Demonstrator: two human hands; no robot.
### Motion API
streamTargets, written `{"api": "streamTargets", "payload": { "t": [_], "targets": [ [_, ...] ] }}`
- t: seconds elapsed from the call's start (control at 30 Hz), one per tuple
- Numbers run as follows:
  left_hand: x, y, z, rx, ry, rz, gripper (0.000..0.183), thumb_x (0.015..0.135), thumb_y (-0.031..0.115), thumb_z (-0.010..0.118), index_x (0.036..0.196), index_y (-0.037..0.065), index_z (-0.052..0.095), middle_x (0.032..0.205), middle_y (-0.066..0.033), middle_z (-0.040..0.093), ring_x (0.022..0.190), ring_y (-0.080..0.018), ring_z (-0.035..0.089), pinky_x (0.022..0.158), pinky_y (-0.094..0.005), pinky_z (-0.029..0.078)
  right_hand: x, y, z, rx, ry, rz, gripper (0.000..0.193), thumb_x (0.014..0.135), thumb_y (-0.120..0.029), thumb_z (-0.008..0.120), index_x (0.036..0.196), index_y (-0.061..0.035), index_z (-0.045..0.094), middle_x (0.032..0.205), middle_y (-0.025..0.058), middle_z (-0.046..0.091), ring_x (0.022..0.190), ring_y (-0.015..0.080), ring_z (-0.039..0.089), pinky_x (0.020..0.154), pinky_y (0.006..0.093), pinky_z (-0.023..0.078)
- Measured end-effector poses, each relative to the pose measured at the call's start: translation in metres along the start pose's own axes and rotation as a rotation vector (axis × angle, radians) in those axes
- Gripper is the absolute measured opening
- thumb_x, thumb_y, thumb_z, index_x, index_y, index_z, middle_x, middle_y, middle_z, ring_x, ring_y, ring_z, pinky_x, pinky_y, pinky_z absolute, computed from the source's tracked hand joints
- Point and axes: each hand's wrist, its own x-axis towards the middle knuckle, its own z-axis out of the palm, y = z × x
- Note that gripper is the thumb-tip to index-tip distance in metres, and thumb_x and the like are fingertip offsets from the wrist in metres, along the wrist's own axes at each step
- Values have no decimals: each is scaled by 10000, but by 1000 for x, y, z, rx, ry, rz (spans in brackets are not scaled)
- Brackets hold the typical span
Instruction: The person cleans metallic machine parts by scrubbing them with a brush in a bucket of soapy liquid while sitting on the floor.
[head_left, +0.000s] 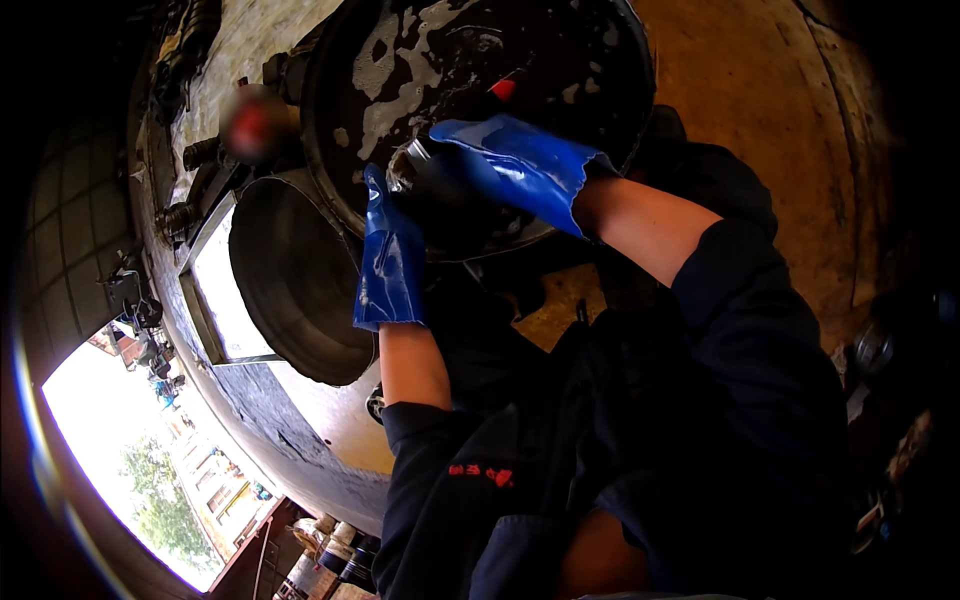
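Both my hands wear long blue rubber gloves and meet over the near side of a large round black basin (318, 150) of dark liquid with patches of grey foam. Between them is a dark, roundish metal part (407, 165) with a shiny rim; shadow and blur hide its exact kind. My left hand (388, 240) is closed against the part's left side, thumb upward. From the right, my right hand (510, 165) reaches across its top, fingers curved over it and partly hidden. A small red thing (503, 90) shows in the liquid just beyond my right hand.
An empty-looking dark round tub (295, 285) stands at the basin's left. Beyond it are a blurred red object (253, 124) and several dark metal parts (180, 220). A stained brown floor (750, 90) lies to the right; a bright doorway (140, 460) opens at lower left.
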Motion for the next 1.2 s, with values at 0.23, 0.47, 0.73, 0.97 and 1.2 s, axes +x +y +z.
{"api": "streamTargets", "payload": {
  "t": [0.23,0.47,0.73,0.97,1.2],
  "targets": [
    [56,-22,-37,568,96,486,590,1014,541,621,1057,-42,698,883,-75,702,775,-161,628,724,-325,512,32,14,5,122,-357,787,344,952,-316,634,1177,-63,693,1059,138,735,933,260,724,826,357,580],
    [39,-13,-17,647,56,587,564,1000,508,665,1132,-40,694,858,-64,694,703,-136,598,664,-313,494,31,39,6,-405,135,218,237,946,-334,678,1092,-152,720,961,59,760,903,272,741,796,429,612],
    [21,19,-4,659,-172,418,576,1024,461,632,1280,-56,643,979,-135,720,803,-209,676,726,-330,544,37,49,27,-323,-445,63,481,1069,-519,505,1421,-208,609,1015,141,712,899,249,714,931,379,595],
    [42,22,-7,924,-212,665,512,1034,416,619,1209,-62,677,955,-124,733,807,-228,700,716,-338,555,47,59,54,-631,-349,9,492,1030,-474,559,1397,-147,530,885,130,720,893,252,722,820,404,611],
    [59,16,-22,972,-78,689,512,984,455,681,1144,-30,707,918,-130,743,849,-238,713,790,-355,558,49,21,37,-69,-47,534,347,896,-397,680,926,-58,753,892,177,744,876,331,728,821,431,566]
  ]
}}
